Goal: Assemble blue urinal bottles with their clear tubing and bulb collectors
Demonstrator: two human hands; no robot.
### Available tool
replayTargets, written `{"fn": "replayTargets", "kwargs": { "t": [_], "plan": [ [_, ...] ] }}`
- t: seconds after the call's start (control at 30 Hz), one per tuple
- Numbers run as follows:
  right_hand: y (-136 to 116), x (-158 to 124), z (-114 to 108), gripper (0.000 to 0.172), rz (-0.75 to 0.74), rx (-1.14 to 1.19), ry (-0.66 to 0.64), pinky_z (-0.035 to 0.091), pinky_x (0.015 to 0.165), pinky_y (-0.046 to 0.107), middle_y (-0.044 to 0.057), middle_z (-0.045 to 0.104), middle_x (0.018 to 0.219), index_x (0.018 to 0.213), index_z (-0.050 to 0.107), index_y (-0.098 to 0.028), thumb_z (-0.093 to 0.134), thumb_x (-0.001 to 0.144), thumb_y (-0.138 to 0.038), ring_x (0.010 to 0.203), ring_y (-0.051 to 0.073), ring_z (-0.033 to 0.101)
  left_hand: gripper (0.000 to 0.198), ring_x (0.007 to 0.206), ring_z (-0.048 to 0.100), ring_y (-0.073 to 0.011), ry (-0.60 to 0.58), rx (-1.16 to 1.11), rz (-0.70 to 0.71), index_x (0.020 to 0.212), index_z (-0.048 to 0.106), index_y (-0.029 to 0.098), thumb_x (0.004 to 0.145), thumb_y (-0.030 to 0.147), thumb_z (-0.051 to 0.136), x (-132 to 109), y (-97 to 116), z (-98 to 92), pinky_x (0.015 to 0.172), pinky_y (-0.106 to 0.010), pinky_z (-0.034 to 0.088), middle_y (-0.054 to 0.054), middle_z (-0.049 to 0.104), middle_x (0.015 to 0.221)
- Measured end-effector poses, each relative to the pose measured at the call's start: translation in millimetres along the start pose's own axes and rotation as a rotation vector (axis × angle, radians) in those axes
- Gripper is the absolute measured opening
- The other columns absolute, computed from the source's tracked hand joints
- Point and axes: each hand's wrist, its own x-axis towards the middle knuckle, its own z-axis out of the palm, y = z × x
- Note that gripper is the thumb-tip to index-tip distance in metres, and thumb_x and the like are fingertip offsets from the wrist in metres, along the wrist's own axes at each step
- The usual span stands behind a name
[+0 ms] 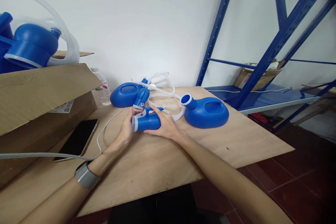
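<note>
A blue cylindrical piece (149, 121) with a whitish rim at its left end lies sideways between my hands, low over the table. My left hand (127, 126) is wrapped at the rimmed end, and my right hand (165, 124) grips the other end, fingers over the top and thumb below. Just behind is a blue bottle (123, 95) with a handle, beside a second blue cylindrical piece (142, 97). Clear tubing (168, 94) coils behind my right hand. To the right stands another blue bottle (207, 113), its open neck tilted up to the left.
A cardboard box (47, 91) holding blue parts and tubing fills the left side. A black phone (78, 138), a white cable (101, 136) and a clear plastic bottle (103, 91) are near it. Blue metal shelving (249, 99) stands right of the wooden table (168, 168).
</note>
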Motion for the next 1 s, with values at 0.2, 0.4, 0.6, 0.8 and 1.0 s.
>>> {"fn": "replayTargets", "kwargs": {
  "t": [0.2,0.4,0.6,0.8,1.0],
  "plan": [
    [-10,-1,1,0.109,0.064,-0.065,-0.023,0.050,0.103,0.054,0.007,0.065,0.136,0.158,0.026,-0.038,0.083,0.068,-0.059,0.120,0.034,0.064,0.047,0.086,0.069,-0.0262,0.164,-0.388,-0.229,0.089,0.064,0.021,0.090,0.064,0.044,-7,10,11.8,0.073,-0.035,0.055,-0.006,0.073,0.094],
    [-22,-6,11,0.102,0.114,-0.175,-0.008,0.053,0.100,0.047,0.007,0.063,0.138,0.157,0.029,-0.039,0.078,0.071,-0.064,0.117,0.033,0.066,0.027,0.067,0.063,-0.0155,0.397,-0.720,-0.354,0.077,0.067,0.019,0.090,0.039,0.056,-13,21,19.8,0.061,-0.023,0.049,0.000,0.070,0.073],
    [-19,-8,15,0.090,0.068,-0.283,0.022,0.056,0.092,0.045,0.011,0.068,0.126,0.154,0.038,-0.037,0.074,0.076,-0.065,0.110,0.034,0.069,0.027,0.061,0.059,-0.0140,0.387,-0.794,-0.486,0.075,0.066,0.018,0.092,0.037,0.054,-10,24,17.0,0.061,-0.024,0.049,0.001,0.067,0.070],
    [-11,-1,8,0.099,0.119,-0.132,0.096,0.053,0.099,0.051,0.009,0.065,0.134,0.154,0.035,-0.035,0.082,0.070,-0.059,0.116,0.034,0.067,0.030,0.096,0.062,-0.0214,0.228,-0.379,-0.143,0.092,0.069,0.022,0.091,0.047,0.053,-9,27,9.5,0.086,-0.028,0.046,-0.002,0.071,0.099],
    [4,0,3,0.098,0.032,-0.060,0.088,0.050,0.103,0.050,0.009,0.060,0.142,0.152,0.035,-0.032,0.084,0.070,-0.052,0.124,0.032,0.063,0.026,0.101,0.059,-0.0211,0.064,-0.089,0.170,0.094,0.066,0.022,0.091,0.046,0.058,-18,37,4.5,0.091,-0.030,0.043,-0.003,0.067,0.101]
  ]
}}
